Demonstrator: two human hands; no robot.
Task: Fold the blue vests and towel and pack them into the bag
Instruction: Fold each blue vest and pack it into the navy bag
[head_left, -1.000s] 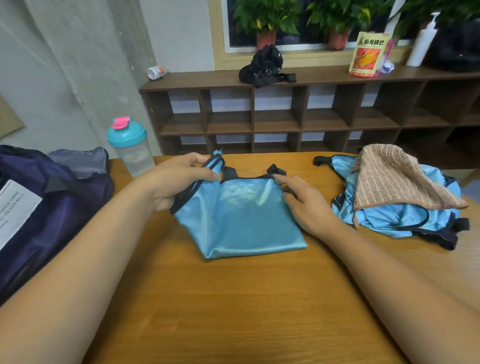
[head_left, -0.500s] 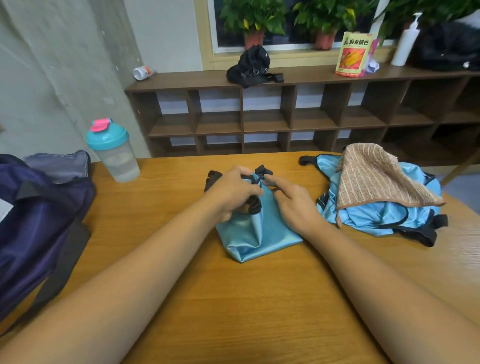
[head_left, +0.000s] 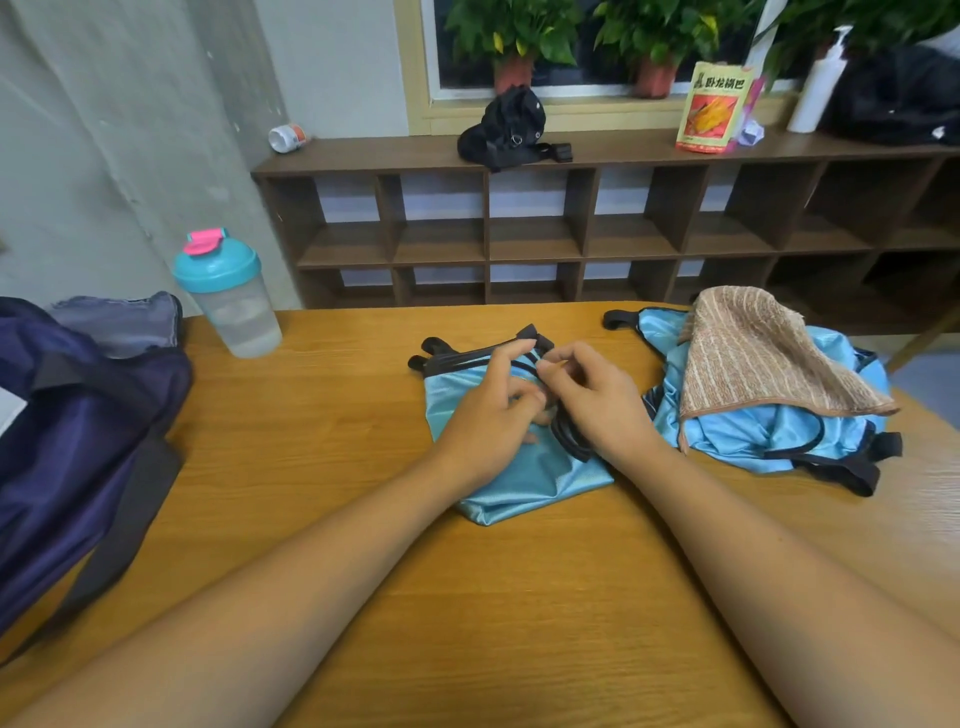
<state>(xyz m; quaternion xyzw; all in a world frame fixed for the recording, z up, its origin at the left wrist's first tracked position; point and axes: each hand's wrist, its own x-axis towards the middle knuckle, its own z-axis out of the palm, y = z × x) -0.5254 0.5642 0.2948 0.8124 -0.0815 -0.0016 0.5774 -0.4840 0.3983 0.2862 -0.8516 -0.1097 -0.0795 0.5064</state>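
A shiny blue vest with black trim lies folded into a narrow bundle at the middle of the wooden table. My left hand lies on top of it with fingers curled, pinching the black straps. My right hand meets it from the right and pinches the same black trim. A second blue vest lies crumpled on the right, with a tan striped towel draped over it. The dark purple bag sits open at the table's left edge.
A clear shaker bottle with a teal lid stands at the table's far left, near the bag. Behind the table runs a low brown cubby shelf carrying a black pouch, a snack packet and potted plants.
The left half of the vest went over onto the right half, so the bundle is narrower. Both hands have come together over its straps, fingers curled on the black trim.
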